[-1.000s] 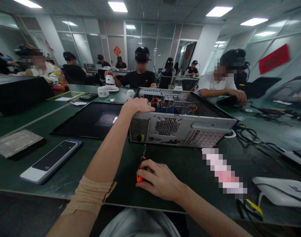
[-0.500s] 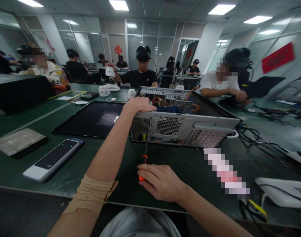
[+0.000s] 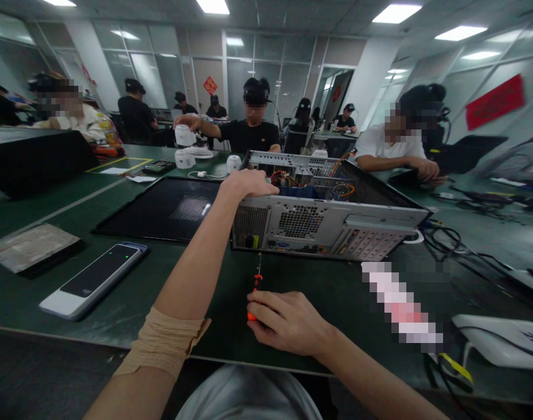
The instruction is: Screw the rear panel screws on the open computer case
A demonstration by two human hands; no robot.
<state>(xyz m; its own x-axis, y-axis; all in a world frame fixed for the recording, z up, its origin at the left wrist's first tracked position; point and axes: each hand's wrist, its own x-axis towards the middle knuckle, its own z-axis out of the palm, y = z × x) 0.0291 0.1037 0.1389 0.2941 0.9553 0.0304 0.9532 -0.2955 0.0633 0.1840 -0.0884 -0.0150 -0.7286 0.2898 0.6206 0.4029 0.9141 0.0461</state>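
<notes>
Grips a screwdriver (image 3: 258, 277) in the right hand (image 3: 289, 322), pointing it at the low edge of the case (image 3: 270, 224) on the table (image 3: 336, 303). Rests the left hand (image 3: 247, 183) on the case's top; cannot tell how tightly. Looks part-way: likely with the cover (image 3: 159, 207) off, flat beside the case, and wires (image 3: 282, 176) still inside.

Ceiling panels (image 3: 396, 13) glow white over a dim table (image 3: 327, 286), paled by glare toward its right edge; floor (image 3: 42, 373) below the near edge is shadowed. The view's sides stretch and blur.
</notes>
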